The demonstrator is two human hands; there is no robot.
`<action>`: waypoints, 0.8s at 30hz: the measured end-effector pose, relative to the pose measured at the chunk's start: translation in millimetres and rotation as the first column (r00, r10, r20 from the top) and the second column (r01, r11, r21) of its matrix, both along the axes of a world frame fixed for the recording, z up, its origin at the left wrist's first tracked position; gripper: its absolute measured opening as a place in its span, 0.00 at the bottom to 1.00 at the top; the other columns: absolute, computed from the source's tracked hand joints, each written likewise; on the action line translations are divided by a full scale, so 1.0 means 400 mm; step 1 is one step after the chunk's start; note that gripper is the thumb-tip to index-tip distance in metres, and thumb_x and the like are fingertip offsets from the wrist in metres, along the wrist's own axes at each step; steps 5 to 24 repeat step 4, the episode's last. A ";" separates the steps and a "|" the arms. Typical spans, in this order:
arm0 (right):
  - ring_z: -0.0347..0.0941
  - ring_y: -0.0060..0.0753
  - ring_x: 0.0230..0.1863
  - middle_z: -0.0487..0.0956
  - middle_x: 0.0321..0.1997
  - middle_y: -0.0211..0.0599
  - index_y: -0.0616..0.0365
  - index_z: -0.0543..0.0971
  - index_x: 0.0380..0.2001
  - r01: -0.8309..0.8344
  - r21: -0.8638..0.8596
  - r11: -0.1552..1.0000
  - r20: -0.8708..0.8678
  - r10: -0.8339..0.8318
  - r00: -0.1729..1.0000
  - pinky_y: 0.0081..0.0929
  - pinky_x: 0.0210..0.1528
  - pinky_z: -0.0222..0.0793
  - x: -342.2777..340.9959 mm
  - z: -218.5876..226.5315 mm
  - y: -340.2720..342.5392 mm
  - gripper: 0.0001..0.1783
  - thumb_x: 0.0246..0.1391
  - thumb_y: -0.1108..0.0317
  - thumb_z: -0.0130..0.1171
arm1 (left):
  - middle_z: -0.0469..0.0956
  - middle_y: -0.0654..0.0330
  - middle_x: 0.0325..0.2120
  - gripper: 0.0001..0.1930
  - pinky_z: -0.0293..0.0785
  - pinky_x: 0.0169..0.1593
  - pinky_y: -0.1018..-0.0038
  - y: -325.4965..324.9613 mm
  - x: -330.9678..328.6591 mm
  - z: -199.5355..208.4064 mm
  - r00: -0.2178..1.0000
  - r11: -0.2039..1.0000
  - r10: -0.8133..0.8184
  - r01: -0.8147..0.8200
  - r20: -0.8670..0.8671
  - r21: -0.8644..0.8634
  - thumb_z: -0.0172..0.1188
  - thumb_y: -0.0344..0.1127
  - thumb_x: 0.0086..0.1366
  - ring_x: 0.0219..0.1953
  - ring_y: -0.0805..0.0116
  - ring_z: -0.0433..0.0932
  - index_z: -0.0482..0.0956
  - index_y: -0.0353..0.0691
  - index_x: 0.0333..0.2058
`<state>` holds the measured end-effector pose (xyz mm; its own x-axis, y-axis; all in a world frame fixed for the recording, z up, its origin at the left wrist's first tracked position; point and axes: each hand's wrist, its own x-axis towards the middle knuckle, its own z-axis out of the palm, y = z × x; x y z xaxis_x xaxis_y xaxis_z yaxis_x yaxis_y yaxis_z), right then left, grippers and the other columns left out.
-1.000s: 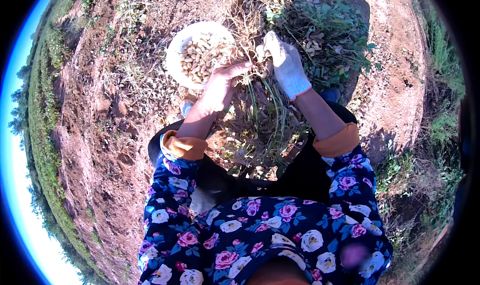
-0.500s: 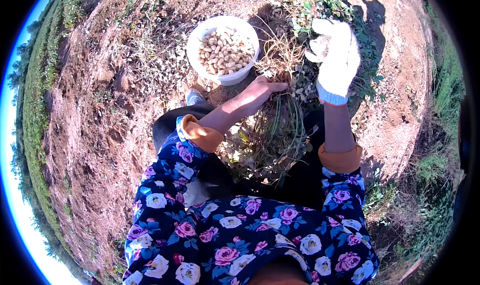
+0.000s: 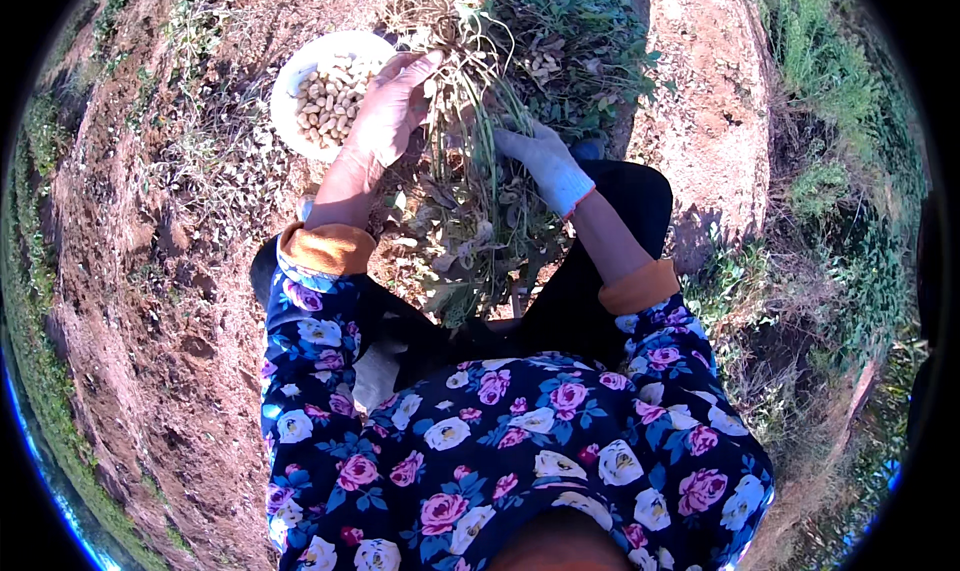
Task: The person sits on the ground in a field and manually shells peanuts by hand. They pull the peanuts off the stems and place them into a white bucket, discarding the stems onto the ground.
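Note:
A pulled peanut plant stands roots-up before me, its pale tangled roots at the top and green stems hanging down. My bare left hand is closed at the plant's root end, beside the bucket; its fingertips are partly hidden. On the stems' right side, lower down, my right hand, in a white knitted glove, is closed around them; the stems cover some of its fingers. The white bucket left of the plant holds many peanuts in their shells, and my left hand overlaps its right rim.
A heap of leafy peanut plants lies beyond my right hand. Dry leaves and stems cover the ground between my bent legs. Reddish soil stretches left, and green weeds line the right side.
My gloved right hand has come down and left from the heap's far side to the stems. My left hand has shifted up and left in the view, which has itself turned.

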<state>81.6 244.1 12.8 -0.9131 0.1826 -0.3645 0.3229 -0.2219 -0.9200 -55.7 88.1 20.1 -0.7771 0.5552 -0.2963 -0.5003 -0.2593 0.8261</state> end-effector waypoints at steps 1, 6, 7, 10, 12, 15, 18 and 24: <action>0.70 0.23 0.43 0.75 0.43 0.33 0.63 0.71 0.46 0.093 0.026 0.995 -0.030 -0.092 0.995 0.20 0.48 0.63 0.022 0.006 0.038 0.18 0.53 0.65 0.53 | 0.72 0.58 0.39 0.23 0.68 0.43 0.68 0.010 -0.002 0.012 0.996 0.997 -0.077 0.076 -0.043 -0.011 0.60 0.43 0.56 0.45 0.67 0.69 0.66 0.38 0.47; 0.72 0.29 0.45 0.75 0.45 0.37 0.63 0.70 0.48 0.295 -0.189 0.937 0.008 -0.299 0.954 0.24 0.51 0.64 0.104 0.075 0.133 0.20 0.55 0.64 0.51 | 0.72 0.56 0.43 0.24 0.68 0.45 0.67 0.016 0.003 0.026 0.989 0.992 -0.129 0.129 -0.077 -0.008 0.59 0.45 0.57 0.45 0.65 0.68 0.66 0.41 0.49; 0.72 0.29 0.45 0.75 0.45 0.37 0.63 0.70 0.48 0.295 -0.189 0.937 0.008 -0.299 0.954 0.24 0.51 0.64 0.104 0.075 0.133 0.20 0.55 0.64 0.51 | 0.72 0.56 0.43 0.24 0.68 0.45 0.67 0.016 0.003 0.026 0.989 0.992 -0.129 0.129 -0.077 -0.008 0.59 0.45 0.57 0.45 0.65 0.68 0.66 0.41 0.49; 0.72 0.29 0.45 0.75 0.45 0.37 0.63 0.70 0.48 0.295 -0.189 0.937 0.008 -0.299 0.954 0.24 0.51 0.64 0.104 0.075 0.133 0.20 0.55 0.64 0.51 | 0.72 0.56 0.43 0.24 0.68 0.45 0.67 0.016 0.003 0.026 0.989 0.992 -0.129 0.129 -0.077 -0.008 0.59 0.45 0.57 0.45 0.65 0.68 0.66 0.41 0.49; 0.72 0.29 0.45 0.75 0.45 0.37 0.63 0.70 0.48 0.295 -0.189 0.937 0.008 -0.299 0.954 0.24 0.51 0.64 0.104 0.075 0.133 0.20 0.55 0.64 0.51 | 0.72 0.56 0.43 0.24 0.68 0.45 0.67 0.016 0.003 0.026 0.989 0.992 -0.129 0.129 -0.077 -0.008 0.59 0.45 0.57 0.45 0.65 0.68 0.66 0.41 0.49; 0.72 0.29 0.45 0.75 0.45 0.37 0.63 0.70 0.48 0.295 -0.189 0.937 0.008 -0.299 0.954 0.24 0.51 0.64 0.104 0.075 0.133 0.20 0.55 0.64 0.51 | 0.72 0.56 0.43 0.24 0.68 0.45 0.67 0.016 0.003 0.026 0.989 0.992 -0.129 0.129 -0.077 -0.008 0.59 0.45 0.57 0.45 0.65 0.68 0.66 0.41 0.49; 0.72 0.29 0.45 0.75 0.45 0.37 0.63 0.70 0.48 0.295 -0.189 0.937 0.008 -0.299 0.954 0.24 0.51 0.64 0.104 0.075 0.133 0.20 0.55 0.64 0.51 | 0.72 0.56 0.43 0.24 0.68 0.45 0.67 0.016 0.003 0.026 0.989 0.992 -0.129 0.129 -0.077 -0.008 0.59 0.45 0.57 0.45 0.65 0.68 0.66 0.41 0.49; 0.72 0.29 0.45 0.75 0.45 0.37 0.63 0.70 0.48 0.295 -0.189 0.937 0.008 -0.299 0.954 0.24 0.51 0.64 0.104 0.075 0.133 0.20 0.55 0.64 0.51 | 0.72 0.56 0.43 0.24 0.68 0.45 0.67 0.016 0.003 0.026 0.989 0.992 -0.129 0.129 -0.077 -0.008 0.59 0.45 0.57 0.45 0.65 0.68 0.66 0.41 0.49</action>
